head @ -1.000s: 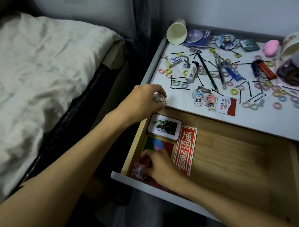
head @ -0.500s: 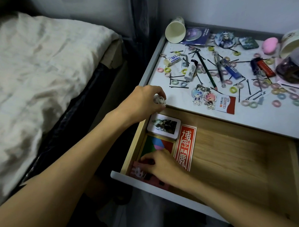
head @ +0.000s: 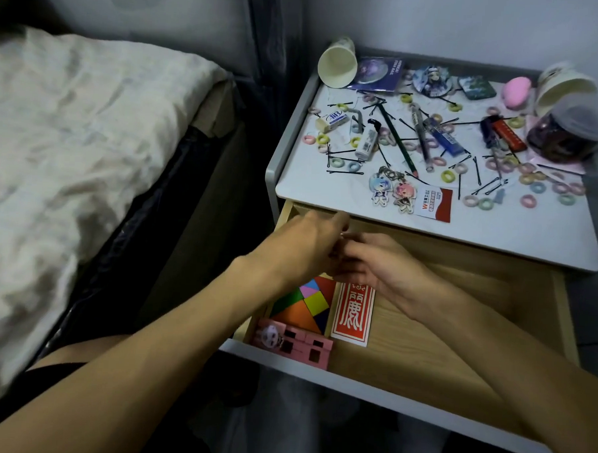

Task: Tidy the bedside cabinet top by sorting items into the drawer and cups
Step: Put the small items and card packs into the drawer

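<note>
Our right hand (head: 378,267) has left the pink block toy (head: 296,344), now lying free in the front left corner of the open drawer (head: 441,301), and has risen to meet our left hand (head: 300,250) over the drawer's back left. One item is filed, but hair ties (head: 447,176) still litter the cabinet top (head: 496,231) beside a tipped paper cup (head: 337,68). The meeting fingers blur together, so we cannot tell whether either hand holds anything, and they hide whatever lies beneath.

dim room: rumpled pale bed (head: 71,141) left, grey wall (head: 471,21) behind.
</note>
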